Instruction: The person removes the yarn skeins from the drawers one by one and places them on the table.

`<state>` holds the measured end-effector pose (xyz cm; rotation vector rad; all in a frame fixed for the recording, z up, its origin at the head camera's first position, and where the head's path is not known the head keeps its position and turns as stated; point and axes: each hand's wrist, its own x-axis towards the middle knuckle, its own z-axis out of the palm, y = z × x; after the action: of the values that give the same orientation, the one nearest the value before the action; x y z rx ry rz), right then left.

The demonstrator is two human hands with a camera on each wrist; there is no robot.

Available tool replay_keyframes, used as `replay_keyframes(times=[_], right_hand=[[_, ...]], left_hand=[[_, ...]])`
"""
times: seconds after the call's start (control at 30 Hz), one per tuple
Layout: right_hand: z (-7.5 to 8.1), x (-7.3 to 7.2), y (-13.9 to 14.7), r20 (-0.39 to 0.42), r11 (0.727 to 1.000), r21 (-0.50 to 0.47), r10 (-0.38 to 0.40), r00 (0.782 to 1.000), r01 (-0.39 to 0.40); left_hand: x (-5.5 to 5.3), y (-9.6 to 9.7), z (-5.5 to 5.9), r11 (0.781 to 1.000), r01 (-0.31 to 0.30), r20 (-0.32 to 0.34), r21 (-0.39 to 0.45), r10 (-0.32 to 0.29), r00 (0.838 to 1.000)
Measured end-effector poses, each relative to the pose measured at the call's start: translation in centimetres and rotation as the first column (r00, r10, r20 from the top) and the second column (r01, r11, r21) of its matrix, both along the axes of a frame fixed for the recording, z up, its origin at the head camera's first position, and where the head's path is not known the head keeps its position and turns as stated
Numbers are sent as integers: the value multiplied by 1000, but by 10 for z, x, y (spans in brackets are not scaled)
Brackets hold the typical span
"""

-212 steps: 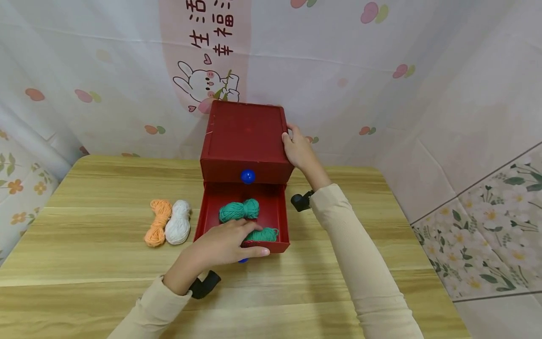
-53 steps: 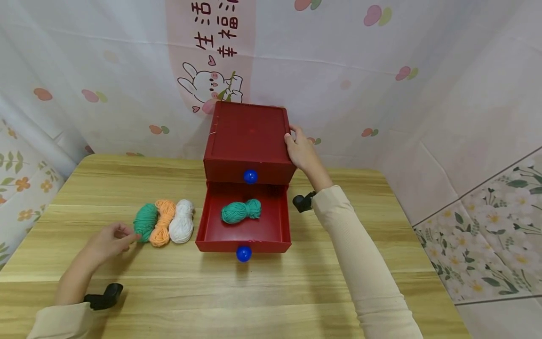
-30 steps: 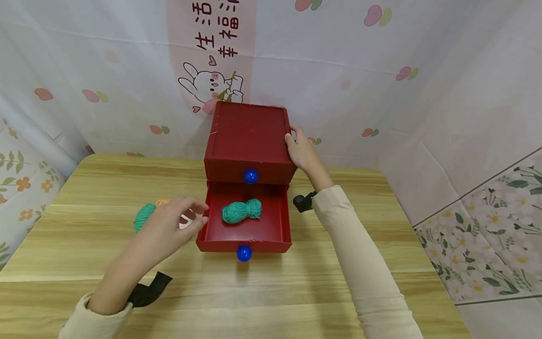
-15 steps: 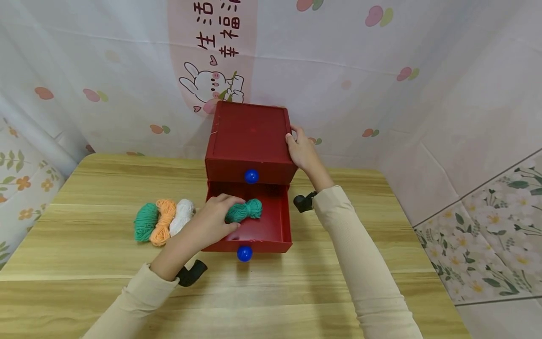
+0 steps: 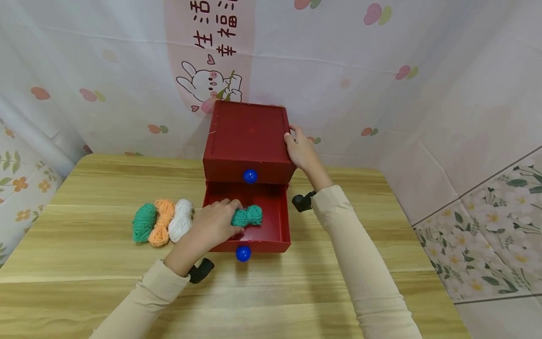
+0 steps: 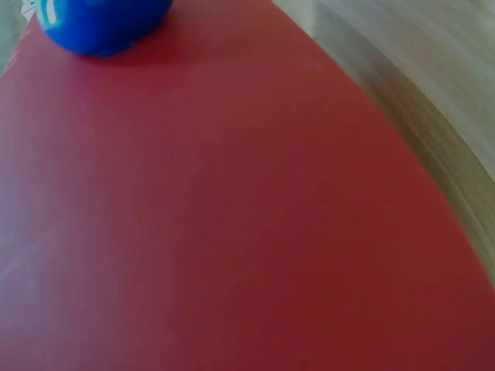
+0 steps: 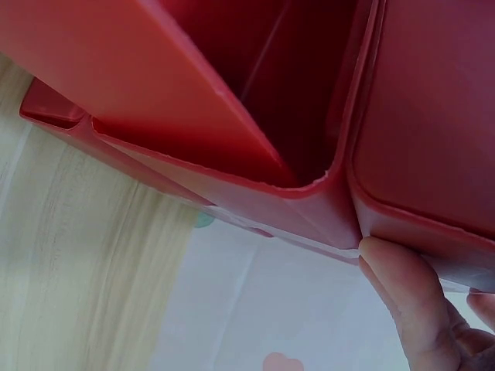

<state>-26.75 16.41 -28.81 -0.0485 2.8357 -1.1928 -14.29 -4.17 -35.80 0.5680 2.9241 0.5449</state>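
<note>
My left hand (image 5: 214,221) reaches into the pulled-out lower drawer (image 5: 271,246) of a red drawer cabinet (image 5: 250,132). Its fingers and thumb grip the left half of a green yarn skein (image 5: 253,215), whose right end shows. The left wrist view has only the red drawer front (image 6: 247,201) and a blue knob (image 6: 104,23); the hand is out of that view. My right hand (image 5: 301,148) holds the cabinet's right side near the top edge. In the right wrist view its thumb (image 7: 410,290) presses the cabinet's side wall.
Left of the drawer, a green skein (image 5: 144,222), an orange skein (image 5: 162,223) and a white skein (image 5: 180,220) lie side by side on the wooden table (image 5: 271,301). The upper drawer, with its blue knob (image 5: 250,176), is closed. A patterned curtain (image 5: 338,56) hangs behind.
A second green skein went from the drawer to the table, left of the orange one. My left hand then came back rightward into the drawer and gripped the other green skein. The right hand stayed put.
</note>
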Motion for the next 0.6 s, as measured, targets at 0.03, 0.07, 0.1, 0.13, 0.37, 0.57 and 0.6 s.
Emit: replay_keyframes(times=[0.03, 0.07, 0.1, 0.13, 0.37, 0.57, 0.6], right_hand=[[0, 0, 0, -3, 1000, 1, 0, 1000, 0], [0, 0, 1, -4, 1000, 2, -1, 1000, 1], [-1, 0, 1, -7, 1000, 0, -1, 1000, 1], [-1, 0, 1, -8, 1000, 0, -2, 1000, 2], [0, 0, 1, -2, 1000, 0, -11, 1000, 11], [-1, -2, 1, -3, 1000, 12, -19, 1000, 19], [-1, -2, 2, -3, 1000, 13, -21, 1000, 21]], left_hand=[[0, 1, 0, 1000, -3, -2, -6, 3, 1000], [0, 1, 0, 1000, -4, -6, -9, 4, 1000], [0, 2, -1, 1000, -3, -12, -10, 3, 1000], [0, 1, -1, 1000, -2, -17, -9, 1, 1000], [1, -1, 1, 997, -21, -32, 80, 24, 999], [3, -6, 3, 956, -54, 24, 289, 49, 999], [4, -8, 5, 943, -56, 37, 328, 47, 998]])
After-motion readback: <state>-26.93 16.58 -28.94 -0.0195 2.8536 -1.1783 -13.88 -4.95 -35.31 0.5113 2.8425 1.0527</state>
